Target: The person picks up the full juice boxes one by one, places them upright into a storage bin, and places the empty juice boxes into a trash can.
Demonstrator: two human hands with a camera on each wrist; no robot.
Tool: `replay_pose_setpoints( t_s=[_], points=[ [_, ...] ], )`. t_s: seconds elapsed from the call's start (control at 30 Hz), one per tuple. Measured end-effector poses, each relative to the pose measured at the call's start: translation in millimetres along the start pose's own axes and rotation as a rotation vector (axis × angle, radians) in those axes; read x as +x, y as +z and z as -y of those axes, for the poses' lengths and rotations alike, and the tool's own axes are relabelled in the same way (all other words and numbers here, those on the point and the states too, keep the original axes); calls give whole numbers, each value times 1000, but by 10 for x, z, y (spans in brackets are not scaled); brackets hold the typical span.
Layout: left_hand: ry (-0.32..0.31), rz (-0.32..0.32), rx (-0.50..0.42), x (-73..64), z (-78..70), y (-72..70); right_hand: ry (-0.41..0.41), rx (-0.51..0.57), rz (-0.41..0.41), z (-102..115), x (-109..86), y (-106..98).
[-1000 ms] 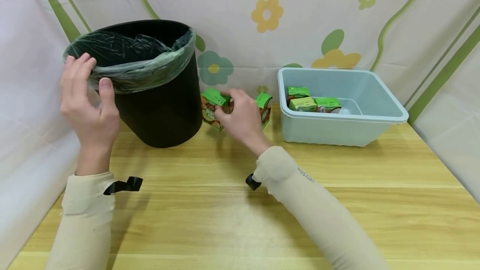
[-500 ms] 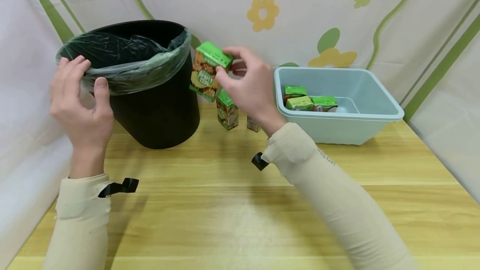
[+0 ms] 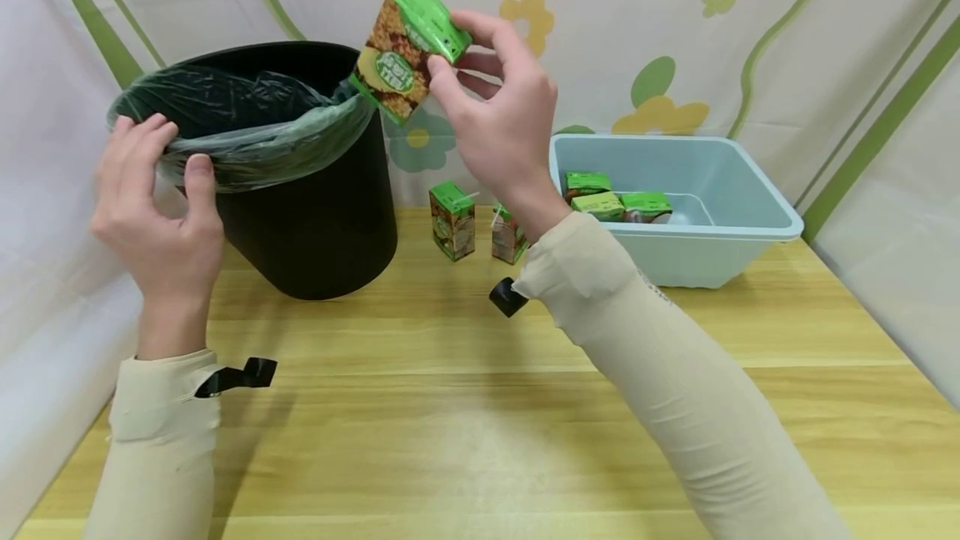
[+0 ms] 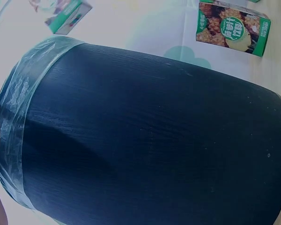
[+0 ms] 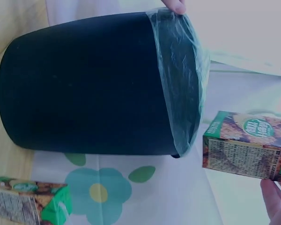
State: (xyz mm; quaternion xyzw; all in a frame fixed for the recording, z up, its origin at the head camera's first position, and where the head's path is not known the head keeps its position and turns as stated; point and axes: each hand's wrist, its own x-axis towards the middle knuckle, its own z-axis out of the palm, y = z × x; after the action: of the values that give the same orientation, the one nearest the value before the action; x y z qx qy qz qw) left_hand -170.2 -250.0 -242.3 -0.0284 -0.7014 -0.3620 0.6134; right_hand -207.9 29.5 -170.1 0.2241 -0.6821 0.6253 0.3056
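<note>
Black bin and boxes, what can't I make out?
Black bin: head view, bottom hidden by the plastic bag.
Held box: right wrist view, one end cut off by right edge; small print too fine.
Box below the right grip: head view, partly covered by the wrist.
Boxes in tub: head view, lower parts behind its wall.

At four o'clock, my right hand (image 5: 274,201) grips a rectangular brown-and-green printed carton (image 5: 243,145), apart from the translucent green plastic liner (image 5: 180,79) on a black tapered bin (image 5: 84,86) at ten. Just past twelve, my left hand (image 5: 176,5) touches the liner. At eight: second such carton (image 5: 25,201), pale straw (image 5: 64,212).
</note>
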Motion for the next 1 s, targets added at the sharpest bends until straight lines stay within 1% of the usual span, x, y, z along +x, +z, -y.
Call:
replay_pose_setpoints(
  t_s=[0.1,0.23,0.37,0.43,0.57,0.73,0.83,1.0],
  points=[
    [2,8,7,5,24,-5,7,68,3,78,-9,80],
    [4,21,25,21,84,-22,-18,119,12,100,7,222],
    [6,51,43,33,140,-27,-58,124,43,48,42,389],
    [13,70,45,38,154,-20,-77,102,68,24,49,472],
    [46,96,18,51,149,4,-86,3,139,-2,58,628],
    [85,128,0,62,118,9,-60,-111,224,-6,76,788],
    [82,126,-5,57,109,18,-69,-219,276,-22,89,835],
    [56,93,-24,58,70,42,-149,-428,361,-94,98,865]
  ],
)
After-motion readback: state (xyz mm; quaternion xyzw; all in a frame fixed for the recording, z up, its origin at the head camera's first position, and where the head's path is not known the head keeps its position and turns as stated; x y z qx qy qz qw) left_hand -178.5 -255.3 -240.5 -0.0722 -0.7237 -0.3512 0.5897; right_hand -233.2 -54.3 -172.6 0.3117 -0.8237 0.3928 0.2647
